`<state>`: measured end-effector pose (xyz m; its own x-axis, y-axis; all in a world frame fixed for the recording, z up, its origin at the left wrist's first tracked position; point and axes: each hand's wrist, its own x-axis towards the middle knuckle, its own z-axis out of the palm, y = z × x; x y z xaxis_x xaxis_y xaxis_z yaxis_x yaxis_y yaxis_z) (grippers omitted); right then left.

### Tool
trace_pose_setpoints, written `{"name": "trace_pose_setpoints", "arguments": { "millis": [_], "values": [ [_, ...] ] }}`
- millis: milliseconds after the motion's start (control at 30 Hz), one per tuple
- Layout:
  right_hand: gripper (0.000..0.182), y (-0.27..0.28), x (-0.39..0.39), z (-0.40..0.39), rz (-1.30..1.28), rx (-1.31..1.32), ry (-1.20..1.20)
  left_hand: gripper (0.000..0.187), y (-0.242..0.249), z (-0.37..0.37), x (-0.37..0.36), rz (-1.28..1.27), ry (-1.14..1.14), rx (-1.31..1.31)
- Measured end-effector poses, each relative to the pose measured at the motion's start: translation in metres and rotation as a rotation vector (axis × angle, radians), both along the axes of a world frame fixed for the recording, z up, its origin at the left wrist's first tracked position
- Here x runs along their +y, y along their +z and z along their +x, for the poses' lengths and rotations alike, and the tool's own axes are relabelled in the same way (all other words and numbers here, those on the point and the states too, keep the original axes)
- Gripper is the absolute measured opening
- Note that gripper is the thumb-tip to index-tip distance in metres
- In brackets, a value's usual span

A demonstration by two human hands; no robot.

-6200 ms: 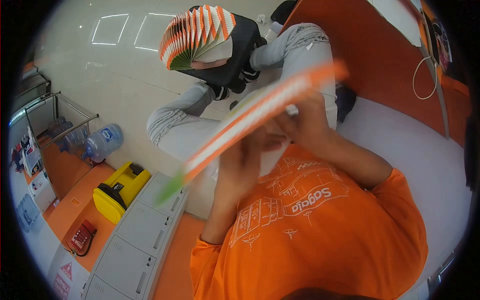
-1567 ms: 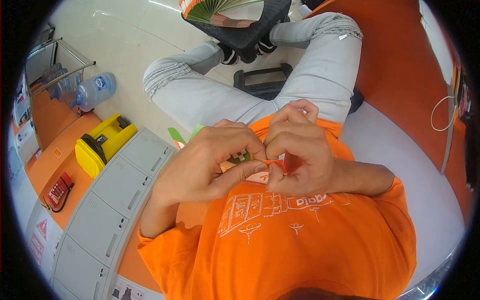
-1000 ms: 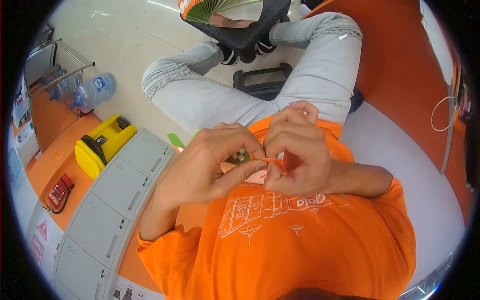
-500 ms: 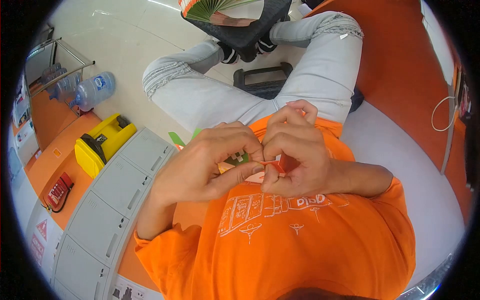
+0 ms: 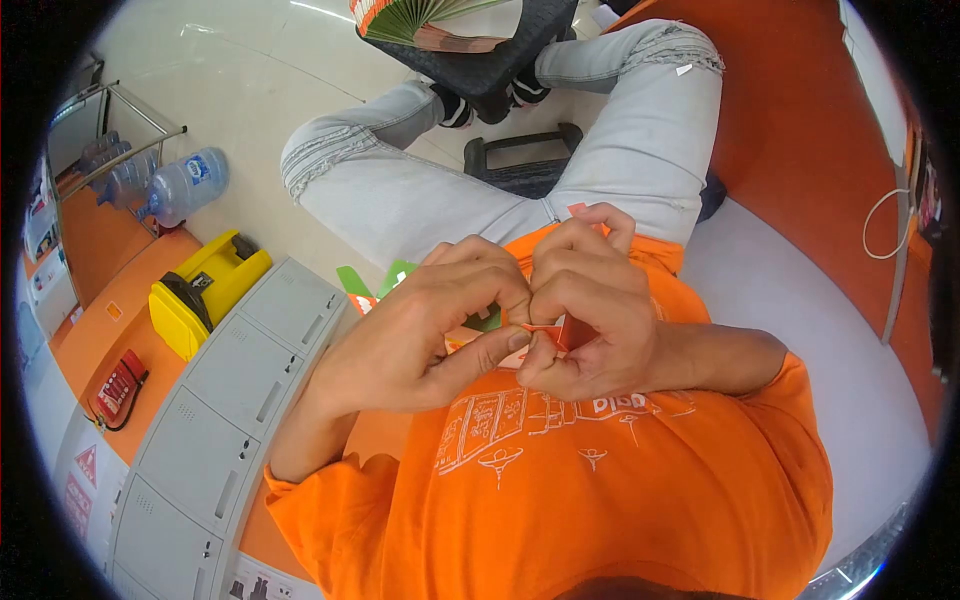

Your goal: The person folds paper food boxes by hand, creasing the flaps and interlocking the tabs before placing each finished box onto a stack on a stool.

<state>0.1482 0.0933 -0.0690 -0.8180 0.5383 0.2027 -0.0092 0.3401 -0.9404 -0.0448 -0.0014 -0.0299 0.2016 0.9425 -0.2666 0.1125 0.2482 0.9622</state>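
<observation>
Close to my lap, both hands meet over a folded piece of printed card (image 5: 578, 331) in red, green and pale pink. My left hand (image 5: 425, 325) pinches its edge between thumb and curled fingers. Right beside it, fingertips nearly touching, my right hand (image 5: 605, 305) pinches the same card, its fingers bent. Green and red ends of the card stick out beyond my left hand, and a small red tip shows past my right fingers. Most of the card is hidden by the hands, so its full shape cannot be made out.
A green and orange pleated fan (image 5: 440, 25) lies on a black stool (image 5: 490, 75) ahead. Grey lockers (image 5: 220, 400), a yellow bin-like container (image 5: 205, 290) and a red fire extinguisher (image 5: 120, 385) are at left. Large water bottles (image 5: 185, 185) stand farther off.
Both hands keep their pinch on the card. It has tilted slightly, so more of its green end shows beyond the left hand and a red tip appears past the right fingers.
</observation>
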Motion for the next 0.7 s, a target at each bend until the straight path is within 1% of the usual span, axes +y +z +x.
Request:
{"name": "trace_pose_setpoints", "arguments": {
  "millis": [100, 233, 333, 700],
  "values": [
    [0.022, 0.002, 0.002, 0.0, 0.004, -0.012, 0.01, 0.013, 0.002, 0.002, -0.001, -0.041, 0.027, -0.007],
    [0.021, 0.001, 0.005, -0.002, -0.013, -0.024, -0.006, 0.013, 0.002, -0.004, -0.001, -0.025, 0.024, 0.034],
    [0.022, 0.002, 0.01, -0.001, -0.041, -0.043, 0.028, 0.012, 0.003, -0.007, -0.001, -0.059, 0.008, -0.008],
    [0.024, -0.002, 0.002, -0.001, 0.007, -0.002, -0.014, 0.011, -0.002, 0.001, -0.002, 0.006, 0.019, 0.013]
  ]
}}
